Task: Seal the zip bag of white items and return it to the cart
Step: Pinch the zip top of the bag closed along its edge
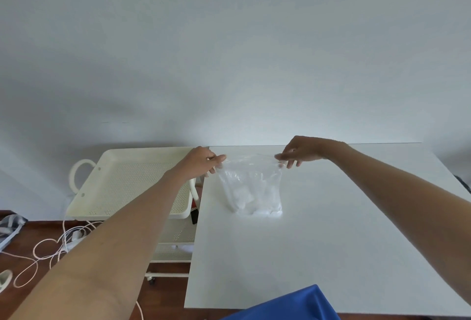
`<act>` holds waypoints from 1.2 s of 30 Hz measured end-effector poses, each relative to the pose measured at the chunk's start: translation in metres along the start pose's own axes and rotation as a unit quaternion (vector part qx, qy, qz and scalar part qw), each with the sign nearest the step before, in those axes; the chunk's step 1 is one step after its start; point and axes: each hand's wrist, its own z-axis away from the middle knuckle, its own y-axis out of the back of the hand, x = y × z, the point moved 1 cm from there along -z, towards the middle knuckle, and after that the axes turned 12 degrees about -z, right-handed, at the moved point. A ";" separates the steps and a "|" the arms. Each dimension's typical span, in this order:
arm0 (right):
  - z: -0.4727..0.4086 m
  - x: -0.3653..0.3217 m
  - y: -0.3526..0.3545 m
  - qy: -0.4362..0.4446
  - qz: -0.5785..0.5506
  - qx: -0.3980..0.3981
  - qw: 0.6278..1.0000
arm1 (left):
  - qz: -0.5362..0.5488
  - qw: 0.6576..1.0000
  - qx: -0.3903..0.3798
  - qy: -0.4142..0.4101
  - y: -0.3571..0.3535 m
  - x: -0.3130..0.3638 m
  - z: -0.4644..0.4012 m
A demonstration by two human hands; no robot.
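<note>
A clear zip bag [252,184] with white items in its bottom stands on the white table [331,243], its base touching the tabletop. My left hand [201,163] pinches the bag's top left corner. My right hand [300,151] pinches the top right corner, so the top edge is stretched between both hands. Whether the zip strip is pressed closed cannot be told. The cream cart [119,184] with a perforated top tray stands just left of the table, under my left forearm.
White cables [51,245] lie looped on the wooden floor left of the cart. A blue cloth [293,304] shows at the table's near edge. A plain wall rises behind the table. The cart has lower shelves [175,245] and a handle [76,174].
</note>
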 end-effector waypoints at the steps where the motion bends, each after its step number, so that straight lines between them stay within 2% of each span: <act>1: -0.001 0.003 -0.002 0.003 -0.038 0.022 0.999 | 0.013 1.000 0.014 0.005 -0.001 0.000 0.000; 5: -0.007 0.007 -0.008 0.053 -0.127 0.091 0.986 | 0.087 0.995 0.053 0.008 -0.003 0.003 0.001; 8: -0.008 0.007 -0.006 0.049 -0.138 0.110 0.983 | 0.106 0.992 0.064 0.005 -0.003 0.007 0.001; 12: -0.012 0.008 -0.008 0.064 -0.081 0.110 0.989 | 0.088 0.994 0.061 0.019 -0.004 0.008 -0.002; 17: -0.008 0.012 -0.010 0.091 -0.005 0.166 0.982 | 0.070 0.992 0.100 0.037 0.001 0.003 -0.004; 22: -0.005 0.004 -0.013 0.195 0.134 0.202 0.950 | 0.105 0.986 0.119 0.059 0.006 0.004 -0.009; 24: -0.006 0.004 -0.013 0.219 0.155 0.213 0.940 | 0.110 0.987 0.095 0.061 0.008 0.003 -0.011; 27: -0.011 0.010 -0.012 0.183 0.058 0.270 0.943 | 0.113 0.992 0.031 0.050 0.009 0.009 -0.010; 30: -0.017 0.021 -0.014 0.085 -0.069 0.309 0.945 | 0.146 0.988 0.021 0.038 0.006 0.021 -0.011; 33: -0.017 0.033 -0.014 0.004 -0.167 0.242 0.956 | 0.157 0.986 0.028 0.043 0.003 0.025 -0.011; 36: -0.013 0.033 -0.003 -0.020 -0.206 0.199 0.958 | 0.100 0.994 0.006 0.046 0.012 0.026 -0.010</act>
